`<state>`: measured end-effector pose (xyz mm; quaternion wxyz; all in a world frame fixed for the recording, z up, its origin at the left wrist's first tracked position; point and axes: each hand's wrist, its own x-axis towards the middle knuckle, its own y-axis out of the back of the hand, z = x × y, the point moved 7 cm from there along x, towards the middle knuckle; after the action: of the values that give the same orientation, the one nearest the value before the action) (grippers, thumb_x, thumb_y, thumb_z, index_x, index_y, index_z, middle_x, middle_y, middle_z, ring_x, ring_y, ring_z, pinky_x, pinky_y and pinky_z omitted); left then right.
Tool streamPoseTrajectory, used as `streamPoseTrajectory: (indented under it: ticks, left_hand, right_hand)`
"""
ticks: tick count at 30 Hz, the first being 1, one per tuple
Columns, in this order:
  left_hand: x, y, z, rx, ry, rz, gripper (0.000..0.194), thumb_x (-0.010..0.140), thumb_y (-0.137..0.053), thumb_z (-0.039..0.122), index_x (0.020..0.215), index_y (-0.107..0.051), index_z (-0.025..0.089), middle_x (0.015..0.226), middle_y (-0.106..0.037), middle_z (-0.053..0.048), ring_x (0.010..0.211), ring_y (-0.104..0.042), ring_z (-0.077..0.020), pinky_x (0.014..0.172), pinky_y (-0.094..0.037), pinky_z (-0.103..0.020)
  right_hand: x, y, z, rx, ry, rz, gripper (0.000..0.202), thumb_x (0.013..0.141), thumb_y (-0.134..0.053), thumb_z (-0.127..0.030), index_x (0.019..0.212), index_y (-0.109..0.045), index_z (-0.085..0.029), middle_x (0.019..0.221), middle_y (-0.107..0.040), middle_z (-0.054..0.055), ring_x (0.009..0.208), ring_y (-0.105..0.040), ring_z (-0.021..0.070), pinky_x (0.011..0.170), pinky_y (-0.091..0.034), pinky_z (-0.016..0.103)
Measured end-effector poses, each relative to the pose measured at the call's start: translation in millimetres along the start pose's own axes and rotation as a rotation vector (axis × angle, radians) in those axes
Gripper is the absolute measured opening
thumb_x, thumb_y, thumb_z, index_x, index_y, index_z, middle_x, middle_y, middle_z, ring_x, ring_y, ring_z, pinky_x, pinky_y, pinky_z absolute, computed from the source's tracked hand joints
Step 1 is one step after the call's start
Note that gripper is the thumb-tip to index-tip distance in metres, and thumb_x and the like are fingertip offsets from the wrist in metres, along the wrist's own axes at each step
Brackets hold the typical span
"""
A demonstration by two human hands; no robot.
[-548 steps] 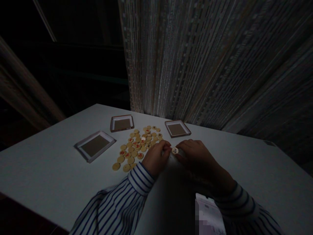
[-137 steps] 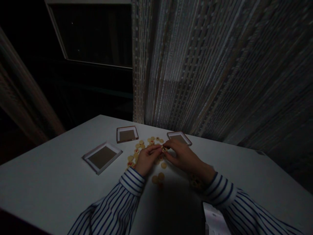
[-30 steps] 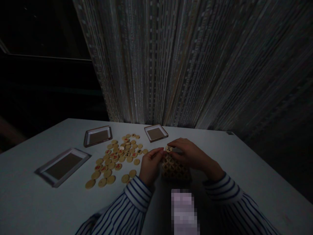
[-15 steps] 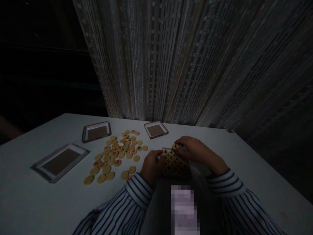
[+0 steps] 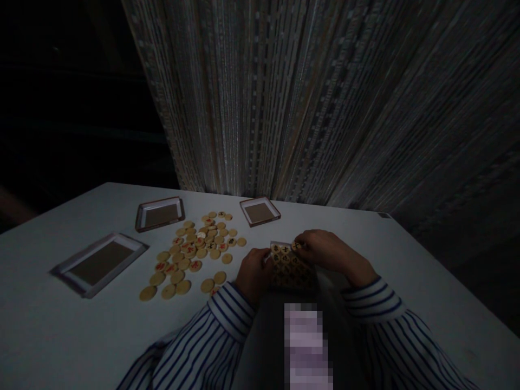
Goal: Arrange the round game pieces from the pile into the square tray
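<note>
Round wooden pieces with black characters lie in rows inside a small box (image 5: 292,273) near the table's front. My left hand (image 5: 255,273) is closed on the box's left edge. At the box's top right corner, my right hand (image 5: 325,250) pinches one round piece (image 5: 296,246) with a black mark, level with the top row. Left of the hands, many loose round pieces (image 5: 184,264) are spread on the white table (image 5: 122,336), some plain, some with red or black characters, a few overlapping.
An open tray-like lid (image 5: 101,263) lies at the left. Two smaller ones stand farther back, one at the back left (image 5: 160,213) and one at the back middle (image 5: 260,212). A string curtain (image 5: 276,97) hangs behind the table's far edge.
My right hand has lowered the piece from above the box's corner down to its top row. My left hand stays at the box's edge.
</note>
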<state>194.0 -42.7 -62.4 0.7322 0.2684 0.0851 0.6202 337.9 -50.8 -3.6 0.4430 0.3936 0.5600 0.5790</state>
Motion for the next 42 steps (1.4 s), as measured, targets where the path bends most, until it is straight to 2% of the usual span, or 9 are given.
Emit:
streamPoseTrajectory:
  ticks: [18, 24, 42]
  left_hand:
    - [-1, 0.8, 1, -0.011, -0.012, -0.009, 0.024, 0.072, -0.051, 0.020, 0.088, -0.069, 0.019, 0.081, -0.066, -0.008, 0.080, -0.058, -0.0208, 0.074, -0.042, -0.030]
    - [-1, -0.1, 3, 0.037, -0.024, -0.020, 0.026, 0.074, -0.050, 0.021, 0.092, -0.068, 0.016, 0.085, -0.066, -0.011, 0.080, -0.058, -0.0216, 0.073, -0.042, -0.031]
    - [-2, -3.4, 3, 0.209, -0.042, -0.078, 0.027, 0.079, -0.047, 0.019, 0.099, -0.064, 0.016, 0.092, -0.066, -0.008, 0.085, -0.059, -0.0177, 0.076, -0.045, -0.029]
  right_hand:
    - [3, -16, 1, -0.077, -0.039, -0.078, 0.025, 0.081, -0.042, -0.027, 0.089, -0.064, -0.019, 0.086, -0.067, 0.009, 0.078, -0.062, 0.0217, 0.060, -0.040, 0.028]
    - [3, -17, 1, -0.087, -0.044, -0.087, 0.028, 0.083, -0.040, -0.029, 0.091, -0.064, -0.019, 0.085, -0.067, 0.011, 0.079, -0.063, 0.0238, 0.060, -0.041, 0.030]
    - [2, -20, -1, -0.126, -0.077, -0.128, 0.028, 0.084, -0.038, -0.030, 0.092, -0.063, -0.019, 0.089, -0.066, 0.011, 0.083, -0.062, 0.0245, 0.065, -0.042, 0.031]
